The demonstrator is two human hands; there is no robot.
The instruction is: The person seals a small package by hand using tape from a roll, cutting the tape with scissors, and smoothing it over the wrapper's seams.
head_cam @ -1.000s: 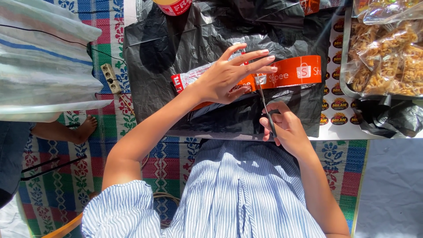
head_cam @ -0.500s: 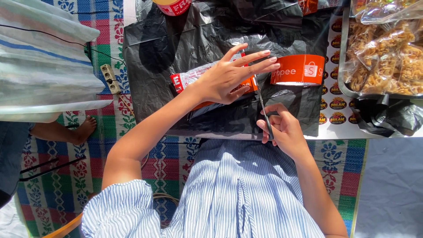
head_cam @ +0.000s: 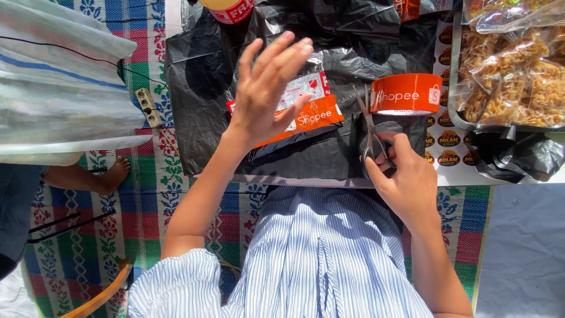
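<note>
The left hand (head_cam: pixel 268 88) is lifted with palm down and fingers spread wide, gripping nothing; it hovers over a parcel wrapped in crinkled black plastic (head_cam: pixel 306 150) that lies on the bench (head_cam: pixel 465 174), whose white top is printed with round red and yellow stickers. Across the parcel's top run a strip of orange packing tape (head_cam: pixel 312 118) and a strip of white and red tape (head_cam: pixel 306 87), both partly hidden under that hand. The right hand (head_cam: pixel 406 176) is closed around the handles of a pair of grey metal scissors (head_cam: pixel 371 126), whose blades stand slightly parted and point away from the person, their tips just beside a roll of orange packing tape (head_cam: pixel 407 94) standing on the black plastic to the right of the strips. Further right, a metal tray (head_cam: pixel 456 70) holds clear bags of golden fried snacks (head_cam: pixel 515 76). At the far edge another tape roll in red and white (head_cam: pixel 232 9) peeks in. On the woven patterned mat (head_cam: pixel 159 194) to the left lie a beige power strip (head_cam: pixel 147 106) and another person's bare foot (head_cam: pixel 115 171).
</note>
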